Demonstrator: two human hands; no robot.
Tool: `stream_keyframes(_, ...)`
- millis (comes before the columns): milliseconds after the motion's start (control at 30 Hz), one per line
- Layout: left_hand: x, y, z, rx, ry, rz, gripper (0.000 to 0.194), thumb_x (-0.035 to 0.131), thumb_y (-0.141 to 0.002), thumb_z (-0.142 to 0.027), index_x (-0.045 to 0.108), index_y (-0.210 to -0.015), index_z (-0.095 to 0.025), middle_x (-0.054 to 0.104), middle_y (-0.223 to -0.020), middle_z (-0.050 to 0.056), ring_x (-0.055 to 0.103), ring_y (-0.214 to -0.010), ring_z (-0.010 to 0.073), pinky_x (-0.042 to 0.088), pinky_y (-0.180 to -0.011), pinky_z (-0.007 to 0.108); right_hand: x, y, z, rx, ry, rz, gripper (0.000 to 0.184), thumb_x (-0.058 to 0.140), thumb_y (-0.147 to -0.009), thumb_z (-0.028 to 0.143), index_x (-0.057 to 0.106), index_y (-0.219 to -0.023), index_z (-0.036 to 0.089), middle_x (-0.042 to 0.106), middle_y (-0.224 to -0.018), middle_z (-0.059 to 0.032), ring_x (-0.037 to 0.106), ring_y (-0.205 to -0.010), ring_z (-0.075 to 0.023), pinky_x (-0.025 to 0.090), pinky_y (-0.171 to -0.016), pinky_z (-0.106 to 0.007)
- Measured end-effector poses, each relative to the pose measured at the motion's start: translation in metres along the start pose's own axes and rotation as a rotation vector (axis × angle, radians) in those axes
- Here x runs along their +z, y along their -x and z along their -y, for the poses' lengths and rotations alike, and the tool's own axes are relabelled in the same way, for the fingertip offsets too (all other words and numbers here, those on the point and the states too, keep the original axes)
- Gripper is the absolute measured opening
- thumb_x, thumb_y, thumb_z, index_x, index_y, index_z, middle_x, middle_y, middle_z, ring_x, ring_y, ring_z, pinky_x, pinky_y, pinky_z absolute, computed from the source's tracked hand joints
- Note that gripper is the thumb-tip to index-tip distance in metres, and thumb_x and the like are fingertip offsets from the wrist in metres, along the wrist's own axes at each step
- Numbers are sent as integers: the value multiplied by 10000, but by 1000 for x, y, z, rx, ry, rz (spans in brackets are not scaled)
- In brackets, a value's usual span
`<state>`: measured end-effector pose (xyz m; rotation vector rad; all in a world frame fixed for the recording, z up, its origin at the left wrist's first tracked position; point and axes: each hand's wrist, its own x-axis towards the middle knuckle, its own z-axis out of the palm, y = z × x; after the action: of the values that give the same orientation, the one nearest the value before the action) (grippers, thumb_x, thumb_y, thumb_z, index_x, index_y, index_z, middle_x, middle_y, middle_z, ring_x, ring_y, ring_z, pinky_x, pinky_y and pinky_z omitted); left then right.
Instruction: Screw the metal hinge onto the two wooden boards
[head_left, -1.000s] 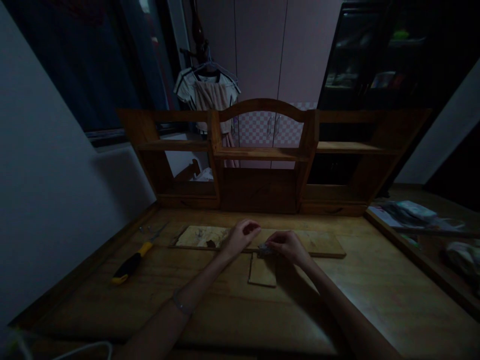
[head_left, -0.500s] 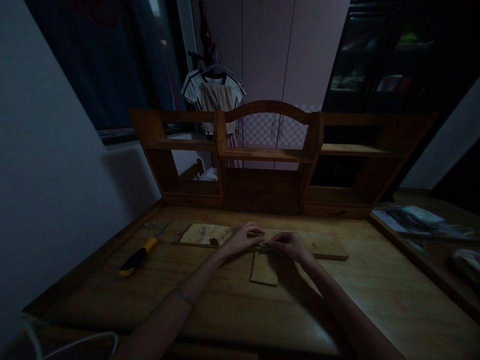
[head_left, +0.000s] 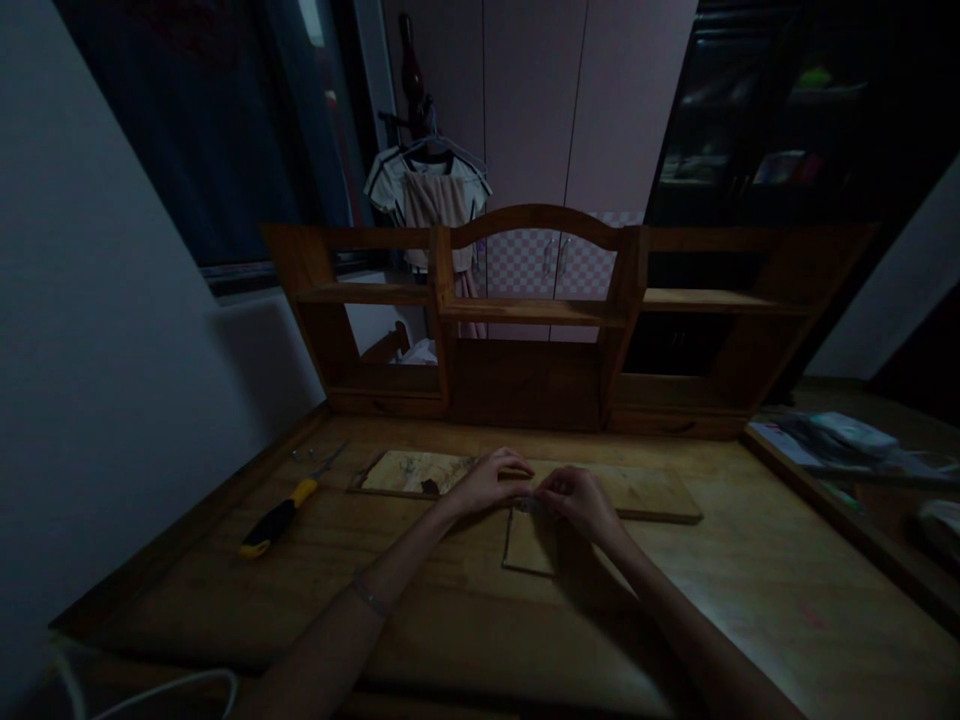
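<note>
My left hand [head_left: 491,482] rests on the long wooden board [head_left: 645,492], fingers curved, with a gap between forefinger and thumb. Its thumb tip reaches a small greyish piece [head_left: 527,505] where the long board meets a small square board [head_left: 529,548]. Opposite, my right hand [head_left: 581,498] has thumb and fingers pinched together at that same spot. Whatever it pinches is too small and dark to name. The long board lies crosswise on the desk, its left part marked with dark stains. The small board lies flat at its near edge.
A yellow-and-black handled screwdriver [head_left: 281,515] lies to the left, with a small metal piece [head_left: 304,455] near its tip. A wooden shelf unit [head_left: 532,312] stands along the desk's back. Papers and bags [head_left: 840,435] lie right, past a raised edge. A white cable [head_left: 169,685] hangs front left.
My right hand has shifted slightly left, so its fingertips are closer to the left thumb. The boards and screwdriver keep their places, apart from a slight camera shift.
</note>
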<state>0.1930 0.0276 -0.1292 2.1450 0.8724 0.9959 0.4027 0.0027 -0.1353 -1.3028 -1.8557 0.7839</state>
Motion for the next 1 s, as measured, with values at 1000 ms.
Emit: stream_keyframes(1000, -109, 1, 21, -280, 207, -348, 423, 638, -785, -504, 705, -1006, -151, 673, -1077, 100, 602, -999, 237, 494, -866, 340, -9, 2, 2, -329, 239, 175, 203, 591, -896, 295, 776, -939, 225, 609, -979, -75, 605, -783, -152, 456, -730, -244)
